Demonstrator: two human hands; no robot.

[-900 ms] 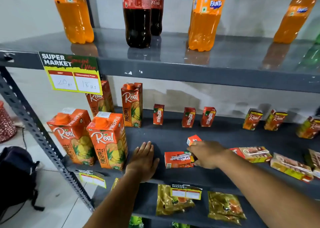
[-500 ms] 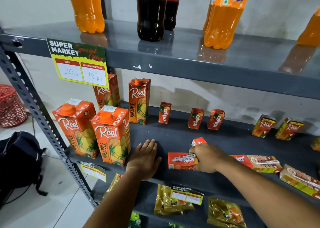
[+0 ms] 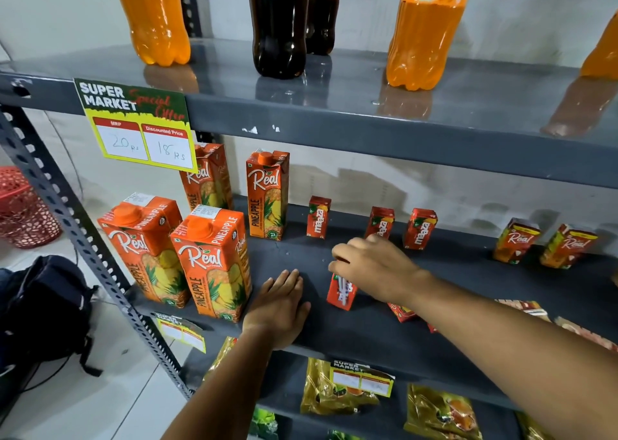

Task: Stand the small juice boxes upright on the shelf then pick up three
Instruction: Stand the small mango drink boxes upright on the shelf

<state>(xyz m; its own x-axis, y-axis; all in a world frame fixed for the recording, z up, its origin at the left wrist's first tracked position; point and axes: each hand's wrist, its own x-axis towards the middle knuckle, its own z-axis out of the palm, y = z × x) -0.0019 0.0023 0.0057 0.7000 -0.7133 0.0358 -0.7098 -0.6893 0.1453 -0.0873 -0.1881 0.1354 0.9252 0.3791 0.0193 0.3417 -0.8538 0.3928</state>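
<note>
I record my right hand (image 3: 371, 269) reaching over the dark grey metal middle shelf (image 3: 368, 336), fingers curled down and clamped on the top of a small red Maaza juice box (image 3: 341, 291), which stands on end near the shelf's front, leaning slightly, its straw side facing me. My left hand (image 3: 279, 307) lies flat, palm down, fingers together and extended, on the shelf's near edge just left of that box and not touching it; it holds nothing. Against the far wall stand three small red Maaza boxes: one to the left (image 3: 318, 217), one partly hidden behind my right hand (image 3: 381, 222), and one to its right (image 3: 419, 228). Further right along the back stand two small orange-green Real boxes (image 3: 516, 240) (image 3: 568, 246), both upright. Under my right forearm a small red box (image 3: 401, 312) lies flat, and further right more small cartons (image 3: 525, 307) lie on their sides, partly covered by the arm. At the left of the shelf stand four tall orange Real pineapple cartons (image 3: 214, 262), two near and two far. A yellow-green price card (image 3: 140, 128) hangs from the upper shelf's edge, which carries orange Fanta bottles (image 3: 428, 28) and dark cola bottles (image 3: 279, 21). Below, golden snack packets (image 3: 334, 389) lie on the lower shelf.
</note>
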